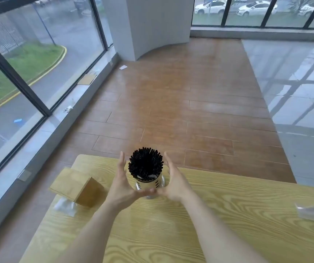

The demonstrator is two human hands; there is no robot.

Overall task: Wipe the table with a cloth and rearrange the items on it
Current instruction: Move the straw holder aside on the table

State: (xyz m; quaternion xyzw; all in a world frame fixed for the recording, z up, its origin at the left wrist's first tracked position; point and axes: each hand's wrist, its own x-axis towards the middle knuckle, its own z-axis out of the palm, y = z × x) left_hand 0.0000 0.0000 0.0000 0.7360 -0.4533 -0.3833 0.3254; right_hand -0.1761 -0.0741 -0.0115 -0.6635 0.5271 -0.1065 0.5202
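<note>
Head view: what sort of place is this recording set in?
Probably a cafe or similar public seating area, not a home. A glass jar of black straws stands on a wooden table beside floor-to-ceiling windows, with parked cars outside.

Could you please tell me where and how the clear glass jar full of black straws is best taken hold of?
Probably by the clear glass jar's upright round wall, below the black straws, one palm from each side. The left hand and right hand already flank it, open; the straws fan out above the rim, blocking any top grip.
</note>
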